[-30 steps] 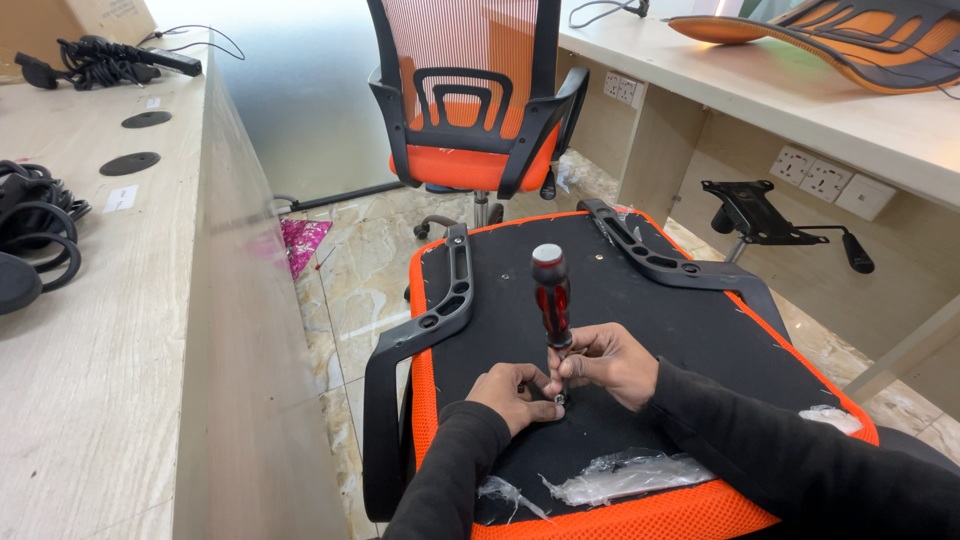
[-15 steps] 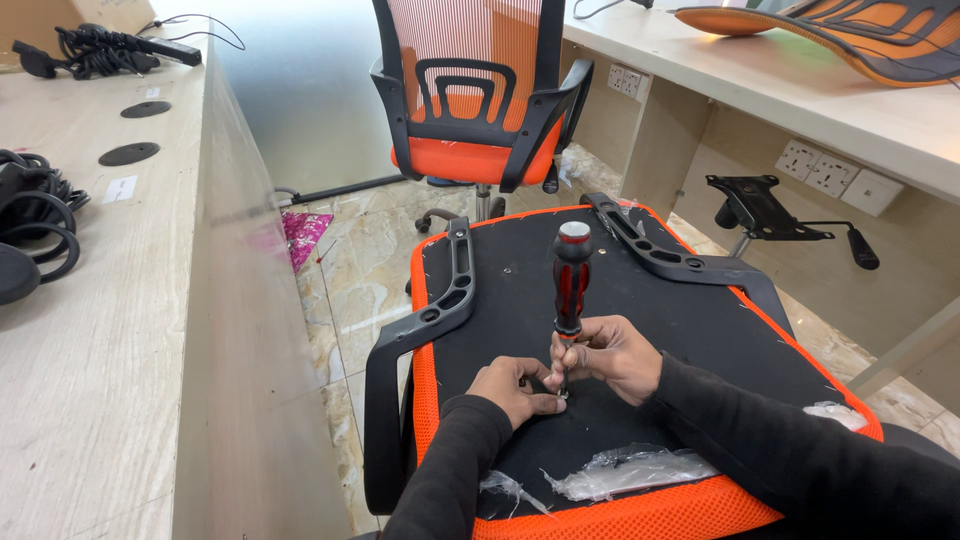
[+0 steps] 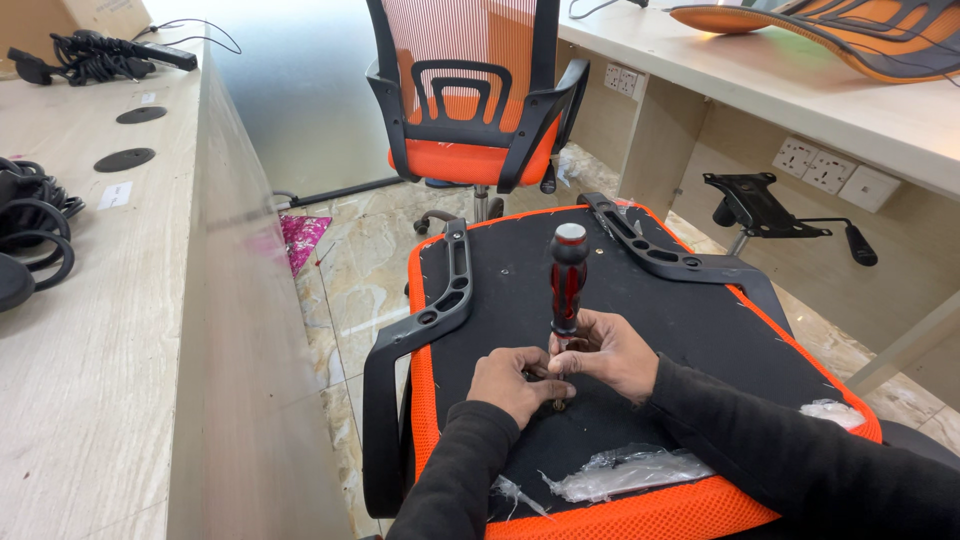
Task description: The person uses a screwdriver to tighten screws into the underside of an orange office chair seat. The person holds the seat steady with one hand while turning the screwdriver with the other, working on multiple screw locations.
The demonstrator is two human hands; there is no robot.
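both hands — left hand (image 3: 512,378), right hand (image 3: 608,352) — steadying upright screwdriver (image 3: 567,282), seat underside (image 3: 700,330)

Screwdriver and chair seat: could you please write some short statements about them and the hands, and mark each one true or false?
1. The screwdriver stands upright on the underside of the chair seat. True.
2. The right hand grips the low end of the screwdriver. True.
3. The left hand rests on the wooden desk. False: it is on the seat, beside the screwdriver tip.
4. The screwdriver handle is blue. False: it is red and black with a pale cap.
5. Two black armrests lie along the seat sides. True.
6. The assembled chair behind is green. False: it is orange and black.
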